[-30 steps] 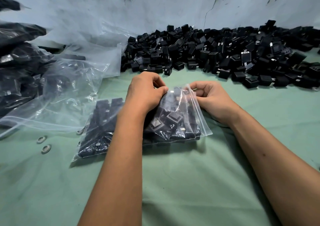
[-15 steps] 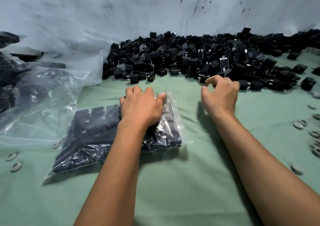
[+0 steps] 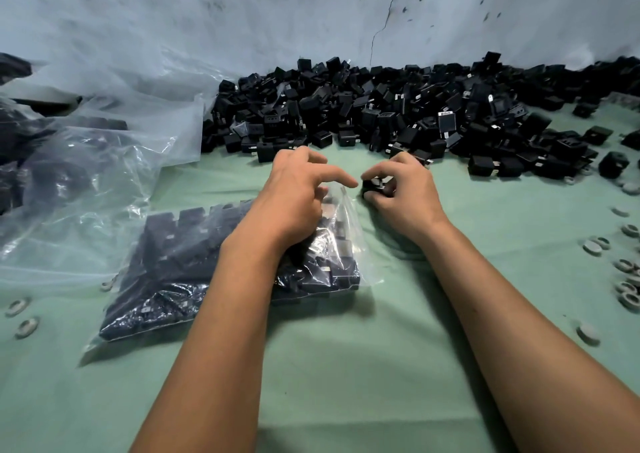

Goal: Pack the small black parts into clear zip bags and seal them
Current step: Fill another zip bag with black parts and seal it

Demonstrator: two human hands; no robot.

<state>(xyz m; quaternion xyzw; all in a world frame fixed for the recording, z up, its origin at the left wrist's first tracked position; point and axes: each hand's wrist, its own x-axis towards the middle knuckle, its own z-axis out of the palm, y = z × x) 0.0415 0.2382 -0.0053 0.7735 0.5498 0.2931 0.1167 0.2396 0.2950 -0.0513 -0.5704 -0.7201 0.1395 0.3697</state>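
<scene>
One small black cube-shaped plastic part [image 3: 374,186] is pinched in my right fingers [image 3: 370,196]; my left fingers [image 3: 332,174], loosely spread, hold open the mouth of the clear zip bag [image 3: 221,265] of black parts beneath them on the green worktop [image 3: 346,366].
</scene>
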